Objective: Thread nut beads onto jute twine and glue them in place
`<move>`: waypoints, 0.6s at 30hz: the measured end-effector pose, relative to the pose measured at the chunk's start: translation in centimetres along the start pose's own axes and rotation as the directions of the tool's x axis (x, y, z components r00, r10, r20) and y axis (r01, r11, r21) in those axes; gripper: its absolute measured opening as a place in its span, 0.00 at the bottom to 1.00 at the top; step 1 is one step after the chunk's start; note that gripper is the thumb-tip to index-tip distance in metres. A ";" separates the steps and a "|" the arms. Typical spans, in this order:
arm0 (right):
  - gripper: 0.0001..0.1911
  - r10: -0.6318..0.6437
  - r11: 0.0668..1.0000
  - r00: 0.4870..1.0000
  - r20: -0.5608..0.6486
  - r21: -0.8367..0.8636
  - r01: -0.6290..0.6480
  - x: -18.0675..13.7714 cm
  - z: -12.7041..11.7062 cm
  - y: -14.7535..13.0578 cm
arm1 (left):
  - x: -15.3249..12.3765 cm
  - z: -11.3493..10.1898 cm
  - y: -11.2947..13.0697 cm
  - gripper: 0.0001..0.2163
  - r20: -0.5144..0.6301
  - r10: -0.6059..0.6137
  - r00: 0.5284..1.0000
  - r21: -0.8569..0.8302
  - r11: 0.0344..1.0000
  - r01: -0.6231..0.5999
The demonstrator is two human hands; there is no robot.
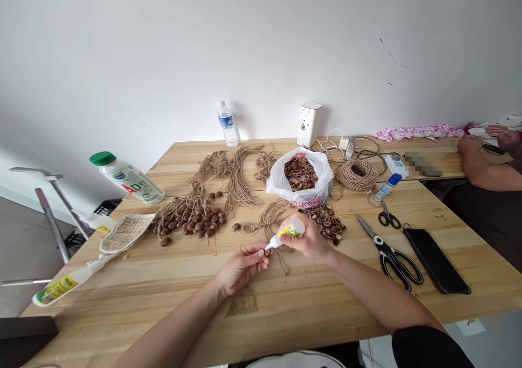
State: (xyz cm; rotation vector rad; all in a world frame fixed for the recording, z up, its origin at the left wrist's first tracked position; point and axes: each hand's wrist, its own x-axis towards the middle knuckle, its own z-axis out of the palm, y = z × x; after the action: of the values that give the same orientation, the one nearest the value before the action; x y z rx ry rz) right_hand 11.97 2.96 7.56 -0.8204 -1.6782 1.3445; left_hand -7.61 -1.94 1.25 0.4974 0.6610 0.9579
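My right hand (313, 242) is closed round a small white glue bottle (292, 230) with a yellow label, tilted nozzle-down to the left. Pinched between the fingertips of my left hand (240, 267) is a small brown nut shell (267, 253). The nozzle tip is at the shell; whether glue is coming out is too small to tell. Just behind my hands lie loose twine strands (271, 217) and a braided piece of cord. Halved nut shells (328, 224) are scattered beyond my right hand. To the left sits a pile of brown nuts tied with twine (199, 218).
A plastic bag of shells (299, 191), a twine coil (358, 175), and cut twine bundles (240, 175) stand farther back. Large scissors (391, 254), small scissors (389, 217) and a phone (437, 259) lie right. More glue bottles (65, 286) are left. Another person's hands (471, 144) show far right.
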 end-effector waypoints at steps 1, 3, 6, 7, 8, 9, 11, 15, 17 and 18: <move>0.16 0.004 1.000 1.000 0.005 0.007 -0.004 0.0 0.0 -0.1 | 0.0 0.0 0.0 0.09 0.000 0.001 1.000 0.003 1.000 -0.001; 0.16 0.004 1.000 1.000 0.007 0.012 -0.004 0.0 0.1 -0.2 | 0.0 0.0 0.0 0.09 -0.002 0.001 1.000 0.005 1.000 -0.001; 0.17 -0.014 1.000 1.000 -0.007 -0.004 0.014 0.0 0.1 -0.5 | -0.1 0.0 0.0 0.09 -0.007 0.003 1.000 0.008 1.000 -0.003; 0.17 -0.022 1.000 1.000 -0.012 -0.011 0.022 0.0 0.1 -0.5 | -0.1 0.1 0.0 0.09 -0.007 0.004 1.000 0.009 1.000 -0.003; 0.16 -0.028 0.999 1.000 -0.015 -0.018 0.027 0.0 0.1 -0.6 | -0.1 0.1 0.0 0.09 -0.007 0.004 1.000 0.011 1.000 -0.004; 0.16 -0.030 0.999 0.999 -0.014 -0.020 0.030 0.0 0.0 -0.6 | -0.1 0.1 0.0 0.09 -0.006 0.004 1.000 0.012 1.000 -0.004; 0.16 -0.024 1.000 1.000 -0.004 -0.016 0.024 0.0 0.1 -0.6 | -0.1 0.1 0.1 0.09 -0.005 0.003 1.000 0.014 1.000 -0.003; 0.18 -0.010 1.000 1.000 -0.006 -0.024 0.010 -0.1 0.1 -0.7 | -0.1 0.2 0.1 0.10 -0.006 0.003 1.000 0.018 1.000 -0.003; 0.18 -0.014 0.999 1.000 -0.014 -0.032 0.014 -0.1 0.0 -0.8 | -0.1 0.2 0.0 0.10 -0.009 0.005 1.000 0.021 1.000 -0.004; 0.18 -0.018 0.999 1.000 -0.016 -0.035 0.017 -0.1 0.0 -0.8 | -0.1 0.2 0.0 0.10 -0.012 0.006 1.000 0.021 1.000 -0.006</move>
State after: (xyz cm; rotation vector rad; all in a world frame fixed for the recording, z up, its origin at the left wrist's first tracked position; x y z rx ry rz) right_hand 12.02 2.69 8.31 -0.8326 -1.6964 1.2969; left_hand -7.53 -2.05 1.47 0.5132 0.6811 0.9611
